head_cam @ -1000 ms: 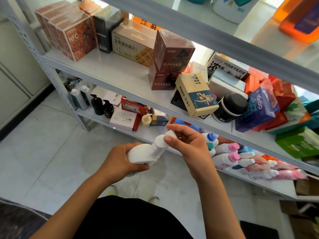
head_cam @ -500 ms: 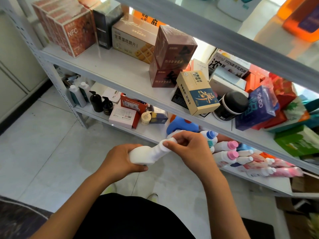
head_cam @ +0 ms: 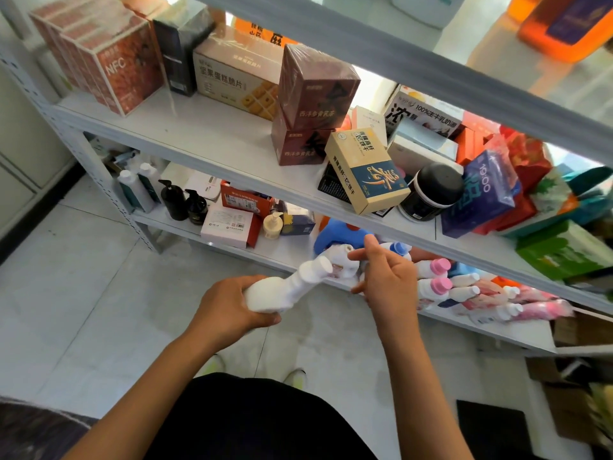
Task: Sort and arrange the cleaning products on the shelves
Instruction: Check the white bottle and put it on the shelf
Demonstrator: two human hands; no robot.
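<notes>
My left hand (head_cam: 229,310) grips the body of a white angled-neck bottle (head_cam: 292,285), held tilted in front of the lower shelf (head_cam: 292,254). My right hand (head_cam: 388,280) is off that bottle, its fingers loosely spread and its thumb beside a second white bottle (head_cam: 341,262) that lies at the shelf's front edge. Behind this one stands a blue jug (head_cam: 335,234). Several white bottles with pink caps (head_cam: 438,277) and a blue-capped one (head_cam: 399,249) lie on their sides to the right of my right hand.
Dark pump bottles (head_cam: 182,204), white bottles (head_cam: 132,190), a small cream pump bottle (head_cam: 272,225) and boxes (head_cam: 229,224) stand at the left of the lower shelf. The middle shelf (head_cam: 212,137) carries food boxes and a black-lidded jar (head_cam: 431,190). Tiled floor lies below.
My right hand has let go of the white bottle's cap and moved right toward the shelf. The left hand still holds the bottle, now pointing at the shelf.
</notes>
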